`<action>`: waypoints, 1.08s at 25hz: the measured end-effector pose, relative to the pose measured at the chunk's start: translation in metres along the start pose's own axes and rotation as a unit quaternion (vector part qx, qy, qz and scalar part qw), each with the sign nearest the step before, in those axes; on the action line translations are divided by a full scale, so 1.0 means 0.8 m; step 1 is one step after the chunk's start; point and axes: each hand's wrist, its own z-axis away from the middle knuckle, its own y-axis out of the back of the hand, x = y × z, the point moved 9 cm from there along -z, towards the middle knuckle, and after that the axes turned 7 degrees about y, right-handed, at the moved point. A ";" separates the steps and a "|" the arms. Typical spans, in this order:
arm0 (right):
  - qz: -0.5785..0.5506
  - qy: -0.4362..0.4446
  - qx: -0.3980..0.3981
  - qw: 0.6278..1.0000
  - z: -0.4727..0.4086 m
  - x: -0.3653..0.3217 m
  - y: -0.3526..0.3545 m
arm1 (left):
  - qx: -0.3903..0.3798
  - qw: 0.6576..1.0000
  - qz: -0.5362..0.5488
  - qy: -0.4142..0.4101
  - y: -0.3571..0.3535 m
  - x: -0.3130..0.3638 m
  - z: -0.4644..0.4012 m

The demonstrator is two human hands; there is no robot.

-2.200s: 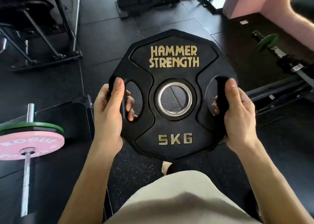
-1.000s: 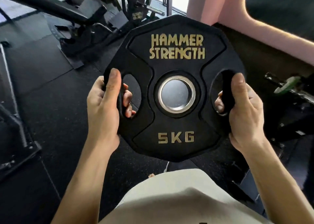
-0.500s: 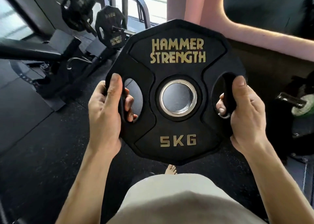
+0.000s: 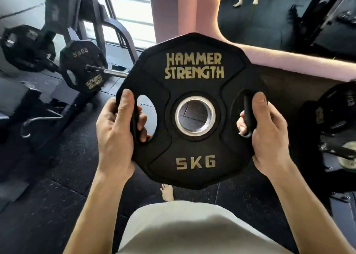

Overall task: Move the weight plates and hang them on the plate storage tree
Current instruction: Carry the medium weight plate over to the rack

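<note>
A black 5 kg Hammer Strength weight plate (image 4: 194, 91) with gold lettering and a steel centre ring is held upright in front of me, above the floor. My left hand (image 4: 115, 136) grips its left handle slot, fingers curled through the opening. My right hand (image 4: 265, 134) grips the right handle slot the same way. To the upper left stands the dark plate storage tree (image 4: 92, 24). A black plate (image 4: 82, 66) hangs on its steel peg (image 4: 107, 71), and another black plate (image 4: 27, 47) hangs further left.
Black rubber floor tiles (image 4: 57, 186) lie below. A pink wall ledge (image 4: 308, 66) runs behind the plate on the right. Dark equipment with a plate (image 4: 335, 107) stands at the right edge. A machine base with a metal hook (image 4: 38, 118) sits at the left.
The view has swung left and forward with the plate held the same way in both hands. The storage tree and its hanging plates have come closer and larger at the upper left.
</note>
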 end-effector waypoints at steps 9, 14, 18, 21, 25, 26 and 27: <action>0.012 0.002 0.114 0.993 -0.208 0.011 -0.079 | -0.117 0.993 0.001 0.023 -0.090 0.034 -0.282; 0.006 0.011 0.149 0.989 -0.339 0.041 -0.074 | -0.151 0.988 -0.002 0.025 -0.172 0.015 -0.409; 0.003 0.007 0.159 0.987 -0.462 0.061 -0.061 | -0.155 0.987 -0.012 0.037 -0.254 -0.003 -0.510; 0.006 0.009 0.158 0.987 -0.561 0.062 -0.044 | -0.161 0.986 -0.002 0.037 -0.326 -0.007 -0.583; 0.026 0.008 0.164 0.986 -0.666 0.066 -0.022 | -0.175 0.984 -0.005 0.023 -0.410 -0.014 -0.660; 0.023 0.008 0.167 0.986 -0.687 0.070 -0.018 | -0.178 0.984 -0.003 0.023 -0.427 -0.015 -0.677; 0.020 0.008 0.176 0.984 -0.710 0.074 -0.012 | -0.179 0.983 -0.002 0.026 -0.447 -0.019 -0.697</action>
